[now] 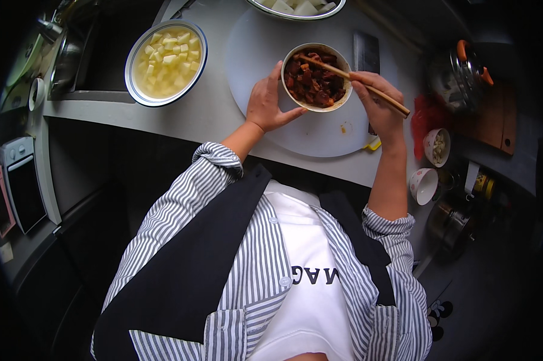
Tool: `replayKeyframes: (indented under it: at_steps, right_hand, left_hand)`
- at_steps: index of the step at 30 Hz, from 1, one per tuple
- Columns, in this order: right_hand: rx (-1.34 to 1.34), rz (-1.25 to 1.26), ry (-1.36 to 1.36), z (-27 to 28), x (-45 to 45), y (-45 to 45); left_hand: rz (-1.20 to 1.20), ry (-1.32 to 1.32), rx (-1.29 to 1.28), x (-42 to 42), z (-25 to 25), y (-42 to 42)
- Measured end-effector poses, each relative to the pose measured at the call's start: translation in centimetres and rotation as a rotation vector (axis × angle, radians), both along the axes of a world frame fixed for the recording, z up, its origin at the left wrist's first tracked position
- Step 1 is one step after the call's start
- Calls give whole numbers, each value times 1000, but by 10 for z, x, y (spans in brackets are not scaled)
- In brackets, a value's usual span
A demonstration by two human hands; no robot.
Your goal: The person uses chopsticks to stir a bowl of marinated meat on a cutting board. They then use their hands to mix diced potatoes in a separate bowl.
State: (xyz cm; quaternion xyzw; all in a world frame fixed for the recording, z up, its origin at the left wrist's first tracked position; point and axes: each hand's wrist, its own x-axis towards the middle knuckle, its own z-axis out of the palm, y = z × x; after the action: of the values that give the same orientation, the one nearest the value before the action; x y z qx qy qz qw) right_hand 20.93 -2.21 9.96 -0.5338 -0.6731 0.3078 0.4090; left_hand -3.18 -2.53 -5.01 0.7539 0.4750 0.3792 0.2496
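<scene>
My right hand (382,101) grips a pair of wooden chopsticks (374,90), whose tips reach into dark reddish-brown, sauce-coated chunks that look like meat (314,76). These fill a round bowl (294,100) standing on a round white cutting board (253,43). Against the bowl's left side rests my left hand (267,101), thumb and fingers spread around the rim. A cleaver with a wide dark blade (366,52) lies on the board, partly hidden behind my right hand. Left of the board is a blue-rimmed bowl (133,90) of diced pale yellow pieces, likely potato, in liquid.
A bowl of white chunks (296,17) stands at the far edge. At right are a lidded pot with orange handles (461,76), a red plastic bag (424,122), a bowl of garlic-like cloves (438,146) and a small bowl (424,186). The sink (113,49) lies at upper left.
</scene>
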Motion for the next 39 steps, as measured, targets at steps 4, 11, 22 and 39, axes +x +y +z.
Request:
replayKeyframes:
  at_steps: [4, 11, 22, 39]
  right_hand:
    - [71, 86, -270, 3, -5, -13]
    - [61, 84, -394, 21, 8, -46]
    - [-138, 38, -215, 10, -7, -63]
    - [-125, -427, -1, -18, 14, -40]
  left_hand:
    - [10, -1, 15, 0, -1, -1]
    - [-1, 13, 5, -2, -6, 0]
    - [-15, -2, 15, 1, -3, 1]
    - [-11, 33, -49, -2, 0, 0]
